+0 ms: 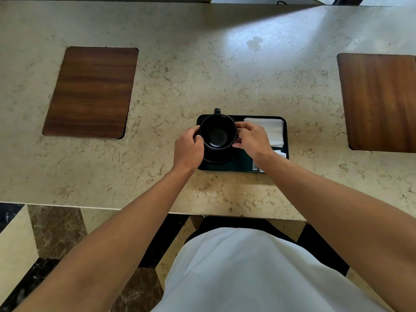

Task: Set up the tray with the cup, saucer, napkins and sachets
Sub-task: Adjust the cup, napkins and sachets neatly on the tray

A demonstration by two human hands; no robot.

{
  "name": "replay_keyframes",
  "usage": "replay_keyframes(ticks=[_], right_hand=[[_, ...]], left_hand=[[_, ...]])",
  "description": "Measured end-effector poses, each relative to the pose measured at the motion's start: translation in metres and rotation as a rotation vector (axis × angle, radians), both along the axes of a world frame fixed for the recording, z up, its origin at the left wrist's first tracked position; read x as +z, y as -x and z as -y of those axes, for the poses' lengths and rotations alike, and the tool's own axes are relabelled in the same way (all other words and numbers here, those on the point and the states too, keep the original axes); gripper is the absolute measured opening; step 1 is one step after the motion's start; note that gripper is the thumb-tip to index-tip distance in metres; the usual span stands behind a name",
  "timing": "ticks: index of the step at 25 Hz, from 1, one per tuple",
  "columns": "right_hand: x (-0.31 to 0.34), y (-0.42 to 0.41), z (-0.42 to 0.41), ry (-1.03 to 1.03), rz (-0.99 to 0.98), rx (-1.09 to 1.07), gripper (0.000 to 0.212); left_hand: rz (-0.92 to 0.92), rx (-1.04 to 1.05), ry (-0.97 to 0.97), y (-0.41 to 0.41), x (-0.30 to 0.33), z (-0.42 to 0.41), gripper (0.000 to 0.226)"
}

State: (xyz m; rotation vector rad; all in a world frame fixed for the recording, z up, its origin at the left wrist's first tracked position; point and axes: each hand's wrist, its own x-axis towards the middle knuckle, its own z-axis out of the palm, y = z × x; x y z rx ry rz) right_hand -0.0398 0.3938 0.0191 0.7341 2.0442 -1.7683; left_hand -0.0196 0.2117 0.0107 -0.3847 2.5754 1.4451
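Observation:
A black cup [218,131] stands on a black saucer [219,157] at the left end of a dark rectangular tray [234,166]. Its handle points away from me. My left hand [188,149] grips the cup's left side and my right hand [253,139] grips its right side. White napkins [273,131] lie in the tray's far right part, partly under my right hand. Sachets [281,154] show at the tray's near right corner, mostly hidden by my right wrist.
The tray sits on a beige marble counter [202,75] close to its near edge. Two inlaid wooden panels lie in the counter, one at the left [90,92] and one at the right [380,102]. A patterned marble floor lies below.

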Motion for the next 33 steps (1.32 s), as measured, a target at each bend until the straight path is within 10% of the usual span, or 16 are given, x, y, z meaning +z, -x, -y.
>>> replay_keyframes(ticks=[19, 33], right_hand=[[0.001, 0.001, 0.001, -0.091, -0.044, -0.003, 0.025], [0.000, 0.007, 0.003, -0.068, -0.007, -0.026, 0.024]], left_hand=[[0.053, 0.099, -0.045, -0.006, 0.008, 0.007, 0.008], [0.061, 0.100, -0.109, -0.007, 0.010, -0.002, 0.031]])
